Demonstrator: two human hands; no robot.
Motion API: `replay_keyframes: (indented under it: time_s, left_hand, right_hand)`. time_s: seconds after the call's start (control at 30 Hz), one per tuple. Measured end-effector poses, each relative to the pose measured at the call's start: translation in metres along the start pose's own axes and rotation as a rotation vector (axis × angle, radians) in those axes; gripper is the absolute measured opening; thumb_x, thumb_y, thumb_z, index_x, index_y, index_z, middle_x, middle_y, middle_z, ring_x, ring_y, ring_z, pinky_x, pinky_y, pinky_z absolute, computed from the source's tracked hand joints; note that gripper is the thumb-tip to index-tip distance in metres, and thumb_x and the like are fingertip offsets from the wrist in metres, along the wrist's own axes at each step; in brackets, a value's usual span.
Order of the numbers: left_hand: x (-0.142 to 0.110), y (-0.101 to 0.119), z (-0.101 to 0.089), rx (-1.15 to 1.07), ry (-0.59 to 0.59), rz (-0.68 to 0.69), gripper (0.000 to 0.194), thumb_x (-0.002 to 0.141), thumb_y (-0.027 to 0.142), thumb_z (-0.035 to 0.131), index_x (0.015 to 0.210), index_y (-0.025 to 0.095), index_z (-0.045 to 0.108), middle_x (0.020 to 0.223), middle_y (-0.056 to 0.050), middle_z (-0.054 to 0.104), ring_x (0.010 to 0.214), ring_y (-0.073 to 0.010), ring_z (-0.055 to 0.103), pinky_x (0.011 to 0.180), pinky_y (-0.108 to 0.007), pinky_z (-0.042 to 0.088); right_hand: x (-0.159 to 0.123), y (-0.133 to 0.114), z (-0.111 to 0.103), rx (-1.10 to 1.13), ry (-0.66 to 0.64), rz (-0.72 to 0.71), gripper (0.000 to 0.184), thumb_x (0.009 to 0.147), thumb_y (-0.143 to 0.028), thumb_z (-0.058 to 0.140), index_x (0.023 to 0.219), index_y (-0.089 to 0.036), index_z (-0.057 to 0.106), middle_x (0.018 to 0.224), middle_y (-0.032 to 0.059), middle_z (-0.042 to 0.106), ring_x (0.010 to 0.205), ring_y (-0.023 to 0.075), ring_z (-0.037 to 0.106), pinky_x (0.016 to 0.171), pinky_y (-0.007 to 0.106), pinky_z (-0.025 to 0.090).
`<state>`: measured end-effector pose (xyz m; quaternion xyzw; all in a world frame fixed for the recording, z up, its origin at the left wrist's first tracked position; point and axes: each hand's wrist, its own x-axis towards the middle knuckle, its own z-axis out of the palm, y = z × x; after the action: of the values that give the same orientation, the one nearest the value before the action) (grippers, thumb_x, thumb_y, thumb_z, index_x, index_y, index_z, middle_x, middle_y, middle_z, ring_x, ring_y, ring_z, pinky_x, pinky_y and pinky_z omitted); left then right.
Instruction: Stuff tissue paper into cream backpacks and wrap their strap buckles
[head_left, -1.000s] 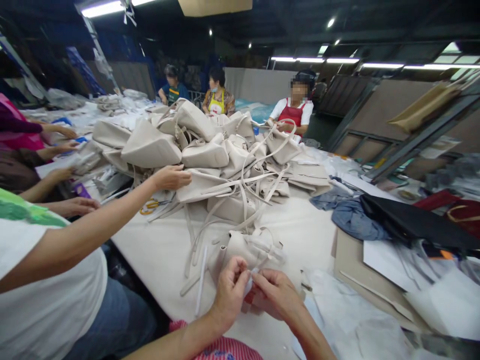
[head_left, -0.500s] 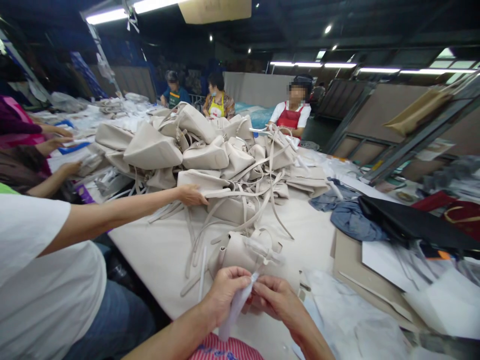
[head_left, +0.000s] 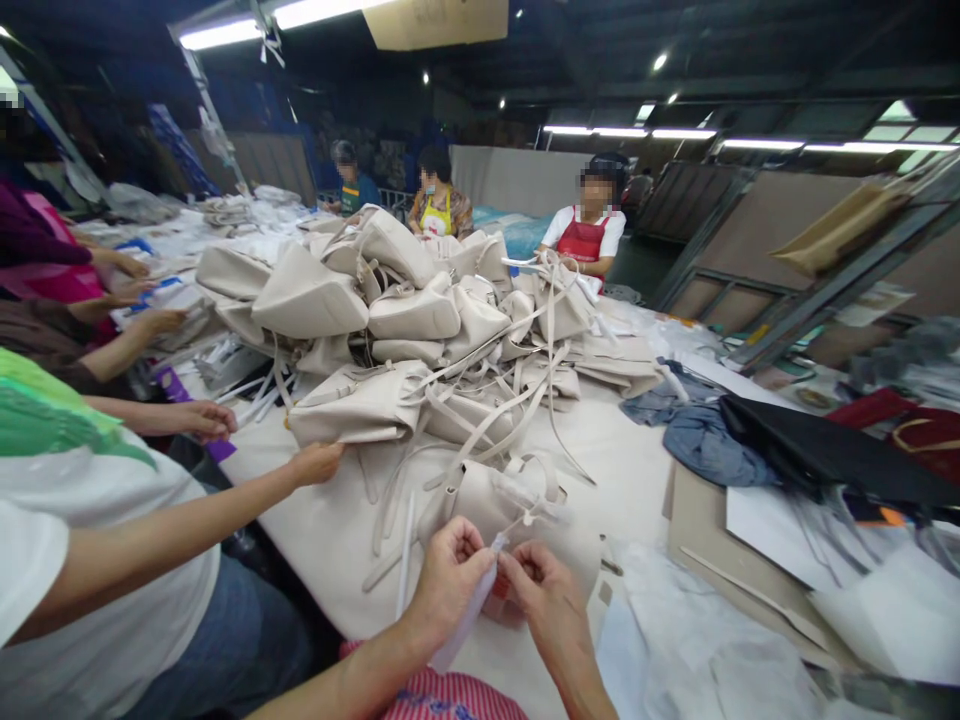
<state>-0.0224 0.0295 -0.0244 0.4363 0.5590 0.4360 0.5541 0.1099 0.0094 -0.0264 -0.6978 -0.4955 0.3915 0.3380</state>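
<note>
Close to my body, my left hand pinches a translucent white strip that hangs down toward my lap. My right hand is closed too, its fingertips meeting the strip's upper end beside my left fingers. Just beyond both hands a beige handbag lies on the table, with clear wrapping around its handle. Something reddish in clear plastic shows partly below my right fingers. A thin white stick rests left of my left hand.
Beige handbags with long straps are heaped mid-table. At left, a co-worker's hand holds one bag's edge. White sheets, cardboard and dark cloth lie at right. Other people stand around the table.
The co-worker at left has drawn a beige bag leftward off the heap, and their other hand has come into view. My hands stay at the strip, with small finger shifts.
</note>
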Motion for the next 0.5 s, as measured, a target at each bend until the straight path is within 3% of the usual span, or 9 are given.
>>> replay_keyframes:
  time_s: [0.13, 0.27, 0.4, 0.5]
  left_hand:
    - [-0.0049, 0.0063, -0.0005, 0.010, -0.006, 0.000, 0.012, 0.063, 0.019, 0.058, 0.060, 0.018, 0.046, 0.054, 0.006, 0.045, 0.052, -0.0090, 0.042, 0.051, -0.021, 0.034]
    - [-0.0084, 0.0079, 0.0012, -0.013, -0.051, -0.024, 0.012, 0.063, 0.019, 0.058, 0.061, 0.018, 0.046, 0.054, 0.006, 0.046, 0.051, -0.0091, 0.043, 0.049, -0.020, 0.034]
    - [-0.0092, 0.0029, 0.0014, 0.012, -0.029, 0.009, 0.013, 0.067, 0.019, 0.059, 0.062, 0.018, 0.046, 0.053, 0.006, 0.044, 0.050, -0.0080, 0.041, 0.047, -0.019, 0.033]
    - [-0.0108, 0.0009, 0.0012, 0.023, -0.025, 0.022, 0.017, 0.069, 0.022, 0.061, 0.063, 0.018, 0.046, 0.053, 0.006, 0.045, 0.050, -0.0078, 0.042, 0.047, -0.019, 0.033]
  right_hand:
    - [-0.0028, -0.0052, -0.0011, -0.141, 0.008, 0.024, 0.027, 0.077, -0.050, 0.056, 0.070, -0.023, 0.058, 0.054, -0.0026, 0.058, 0.056, 0.0190, 0.055, 0.058, 0.029, 0.037]
    - [-0.0034, -0.0075, -0.0022, -0.196, 0.031, 0.038, 0.016, 0.078, -0.037, 0.055, 0.069, -0.024, 0.054, 0.055, -0.0017, 0.061, 0.057, 0.0199, 0.057, 0.059, 0.030, 0.035]
    - [-0.0063, -0.0056, -0.0023, 0.182, -0.069, 0.077, 0.030, 0.080, -0.046, 0.054, 0.066, -0.020, 0.060, 0.056, -0.0008, 0.058, 0.052, 0.0145, 0.050, 0.053, 0.027, 0.034]
    - [-0.0097, -0.0070, -0.0013, 0.545, -0.233, 0.221, 0.039, 0.074, -0.055, 0.062, 0.074, -0.016, 0.066, 0.044, -0.0068, 0.041, 0.041, 0.0070, 0.031, 0.041, 0.021, 0.018]
